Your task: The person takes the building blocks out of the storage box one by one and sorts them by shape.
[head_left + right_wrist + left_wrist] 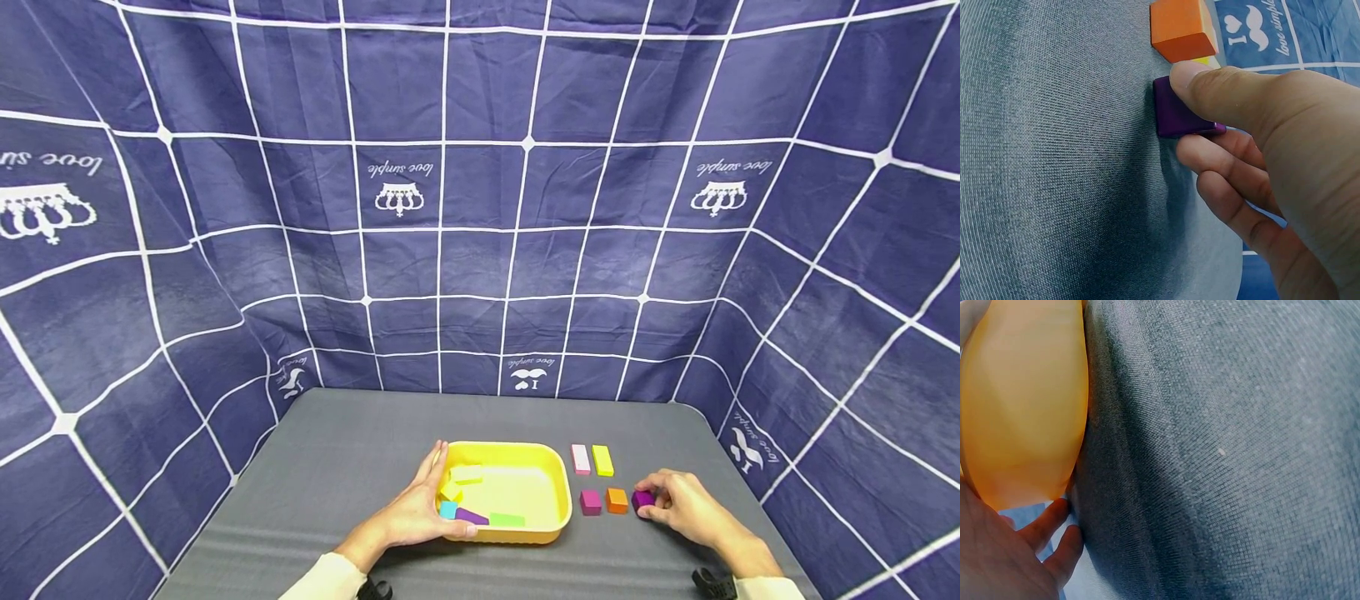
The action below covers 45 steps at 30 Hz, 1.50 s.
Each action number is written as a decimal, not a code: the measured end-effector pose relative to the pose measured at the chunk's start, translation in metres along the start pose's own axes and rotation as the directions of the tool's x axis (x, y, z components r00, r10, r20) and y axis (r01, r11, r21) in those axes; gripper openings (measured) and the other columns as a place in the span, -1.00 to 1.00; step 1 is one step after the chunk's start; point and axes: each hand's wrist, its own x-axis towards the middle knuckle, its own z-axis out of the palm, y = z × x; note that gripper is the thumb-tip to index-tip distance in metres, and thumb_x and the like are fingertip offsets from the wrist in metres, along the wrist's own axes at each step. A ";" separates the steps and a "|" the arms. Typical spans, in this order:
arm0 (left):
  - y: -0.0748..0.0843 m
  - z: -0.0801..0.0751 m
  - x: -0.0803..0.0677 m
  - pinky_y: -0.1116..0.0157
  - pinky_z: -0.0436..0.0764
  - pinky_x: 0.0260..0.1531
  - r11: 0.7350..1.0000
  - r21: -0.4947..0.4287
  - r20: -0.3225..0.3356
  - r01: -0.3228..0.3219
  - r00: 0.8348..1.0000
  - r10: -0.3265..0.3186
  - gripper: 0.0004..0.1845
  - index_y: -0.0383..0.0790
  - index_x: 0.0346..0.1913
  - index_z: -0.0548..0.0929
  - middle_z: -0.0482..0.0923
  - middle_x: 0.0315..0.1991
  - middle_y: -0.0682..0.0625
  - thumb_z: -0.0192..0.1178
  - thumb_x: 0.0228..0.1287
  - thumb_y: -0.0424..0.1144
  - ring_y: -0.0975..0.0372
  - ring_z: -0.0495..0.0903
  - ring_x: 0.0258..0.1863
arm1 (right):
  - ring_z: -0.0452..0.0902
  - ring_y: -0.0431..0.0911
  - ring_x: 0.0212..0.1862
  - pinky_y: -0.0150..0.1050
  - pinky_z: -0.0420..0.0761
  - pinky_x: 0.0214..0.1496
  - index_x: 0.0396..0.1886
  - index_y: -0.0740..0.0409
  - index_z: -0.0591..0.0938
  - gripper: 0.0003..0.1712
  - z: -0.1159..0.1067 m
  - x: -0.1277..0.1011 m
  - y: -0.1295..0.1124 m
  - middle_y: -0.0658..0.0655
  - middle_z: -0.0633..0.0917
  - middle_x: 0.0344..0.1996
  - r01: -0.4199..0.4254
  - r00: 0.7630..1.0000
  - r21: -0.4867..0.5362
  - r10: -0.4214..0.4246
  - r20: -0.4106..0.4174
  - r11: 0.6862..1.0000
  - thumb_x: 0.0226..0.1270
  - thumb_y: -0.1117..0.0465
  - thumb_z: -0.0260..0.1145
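Note:
My right hand (682, 502) pinches a dark purple block (1179, 112) between thumb and fingers, at the right end of a row on the grey cloth. Beside it in that row sit an orange block (617, 501) and a magenta block (591, 502). With the thumb over the front rim and the fingers along the far left corner, my left hand (414, 510) grips the left end of a yellow plastic tray (562, 483). Inside the tray lie yellow blocks (452, 490), a light blue block (447, 510), a purple piece (472, 517) and a green piece (507, 520).
Behind the row, a pink block (581, 459) and a long yellow block (602, 460) lie side by side, right of the tray. A blue curtain (480, 267) with white grid lines encloses the grey table (360, 433) at the back and both sides.

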 end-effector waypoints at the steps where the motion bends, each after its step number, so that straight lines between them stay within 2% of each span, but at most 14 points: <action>1: 0.001 0.000 0.000 -0.38 0.43 0.72 1.000 -0.001 0.000 -0.004 1.000 0.004 0.66 -0.23 0.96 -0.12 -0.17 0.97 -0.30 0.80 0.07 0.31 -0.31 0.28 0.84 | 0.49 -0.54 -0.36 -0.42 0.56 -0.40 -0.08 0.20 0.89 -0.64 0.000 0.000 0.000 -0.12 0.77 -0.34 0.010 1.000 -0.002 -0.010 -0.007 1.000 0.20 0.25 0.85; 7: 0.001 0.000 -0.001 -0.37 0.42 0.72 1.000 -0.002 -0.004 -0.011 1.000 0.011 0.67 -0.28 0.95 -0.12 -0.17 0.97 -0.32 0.82 0.07 0.29 -0.32 0.25 0.85 | 0.52 -0.51 -0.37 -0.44 0.55 -0.40 -0.03 0.24 0.89 -0.56 0.001 0.000 -0.001 -0.04 0.80 -0.31 0.093 0.994 -0.017 -0.094 -0.060 0.995 0.13 0.26 0.87; 12: -0.001 0.001 0.000 -0.36 0.42 0.73 1.000 -0.004 0.000 -0.008 1.000 0.008 0.67 -0.27 0.95 -0.12 -0.19 0.97 -0.31 0.81 0.07 0.32 -0.31 0.23 0.86 | 0.63 -0.42 -0.29 -0.34 0.66 -0.30 0.05 0.18 0.90 -0.51 -0.003 0.001 -0.007 0.05 0.87 -0.18 0.054 0.996 -0.067 -0.059 -0.070 0.996 0.16 0.16 0.88; 15: -0.002 0.001 0.001 -0.37 0.40 0.73 1.000 -0.012 0.002 -0.010 1.000 0.010 0.67 -0.27 0.95 -0.12 -0.20 0.97 -0.32 0.82 0.07 0.31 -0.33 0.21 0.86 | 0.69 -0.32 -0.25 -0.28 0.70 -0.23 0.06 0.11 0.91 -0.52 -0.006 0.005 -0.014 0.02 0.88 -0.13 0.026 0.996 -0.123 -0.037 -0.087 0.992 0.18 0.12 0.88; 20: -0.001 0.000 0.002 -0.39 0.41 0.72 1.000 -0.011 -0.005 -0.010 1.000 0.010 0.68 -0.25 0.95 -0.13 -0.23 0.97 -0.31 0.82 0.06 0.31 -0.35 0.19 0.87 | 0.82 -0.13 -0.15 -0.18 0.80 -0.14 0.05 -0.02 0.92 -0.53 -0.010 0.018 -0.029 -0.12 0.85 -0.07 0.039 0.986 -0.220 -0.073 -0.148 0.975 0.15 0.12 0.89; 24: -0.001 0.001 0.001 -0.39 0.41 0.73 1.000 -0.013 -0.001 0.001 1.000 -0.001 0.68 -0.21 0.96 -0.13 -0.27 0.98 -0.27 0.82 0.04 0.32 -0.34 0.18 0.87 | 0.88 -0.08 -0.04 -0.05 0.87 -0.03 0.06 -0.11 0.92 -0.51 -0.012 0.028 -0.043 -0.17 0.84 -0.02 0.063 0.978 -0.259 -0.111 -0.174 0.964 0.13 0.14 0.90; 27: -0.001 0.001 0.001 -0.38 0.41 0.73 1.000 -0.008 0.004 0.006 1.000 -0.006 0.69 -0.20 0.96 -0.13 -0.28 0.99 -0.24 0.82 0.02 0.33 -0.32 0.21 0.87 | 0.88 -0.08 0.01 0.00 0.88 0.03 0.08 -0.10 0.91 -0.51 -0.012 0.036 -0.053 -0.15 0.85 0.00 0.087 0.976 -0.258 -0.135 -0.173 0.962 0.15 0.16 0.89; 30: -0.002 0.001 0.001 -0.35 0.42 0.73 1.000 0.002 0.006 0.004 1.000 -0.004 0.70 -0.22 0.96 -0.14 -0.28 0.99 -0.23 0.81 0.01 0.34 -0.31 0.23 0.86 | 0.89 -0.06 0.02 0.03 0.89 0.07 0.11 -0.06 0.91 -0.52 -0.011 0.046 -0.064 -0.10 0.86 0.02 0.114 0.979 -0.236 -0.150 -0.141 0.965 0.20 0.17 0.87; 35: -0.001 -0.001 0.003 -0.33 0.40 0.75 1.000 -0.006 0.012 0.001 1.000 -0.001 0.72 -0.25 0.95 -0.16 -0.30 0.99 -0.26 0.82 0.02 0.33 -0.30 0.18 0.88 | 0.88 -0.02 0.09 0.06 0.90 0.16 0.20 -0.01 0.89 -0.53 -0.008 0.065 -0.082 -0.05 0.86 0.09 0.171 0.983 -0.177 -0.180 -0.033 0.969 0.33 0.18 0.81; 38: 0.000 -0.002 0.003 -0.33 0.41 0.74 1.000 -0.008 0.011 -0.001 1.000 0.001 0.73 -0.28 0.95 -0.16 -0.29 0.98 -0.28 0.83 0.00 0.31 -0.32 0.17 0.88 | 0.86 -0.05 0.11 0.04 0.90 0.20 0.25 0.05 0.88 -0.51 -0.004 0.078 -0.095 -0.02 0.86 0.11 0.225 0.974 -0.130 -0.223 0.029 0.966 0.36 0.21 0.78; 41: 0.002 -0.003 0.003 -0.34 0.43 0.73 1.000 -0.001 0.017 -0.002 1.000 0.002 0.73 -0.31 0.94 -0.15 -0.26 0.97 -0.32 0.83 -0.02 0.31 -0.33 0.21 0.86 | 0.83 -0.11 0.11 -0.06 0.91 0.18 0.29 0.07 0.87 -0.50 0.002 0.091 -0.108 0.00 0.85 0.11 0.266 0.962 -0.083 -0.259 0.092 0.960 0.39 0.23 0.76; 45: 0.002 -0.004 0.002 -0.37 0.41 0.72 1.000 0.000 0.031 0.000 1.000 0.000 0.73 -0.31 0.94 -0.16 -0.25 0.97 -0.34 0.84 -0.02 0.28 -0.36 0.21 0.85 | 0.81 -0.13 0.11 -0.17 0.87 0.18 0.32 -0.01 0.85 -0.50 0.009 0.107 -0.127 -0.01 0.84 0.14 0.298 0.943 -0.051 -0.286 0.171 0.953 0.44 0.21 0.74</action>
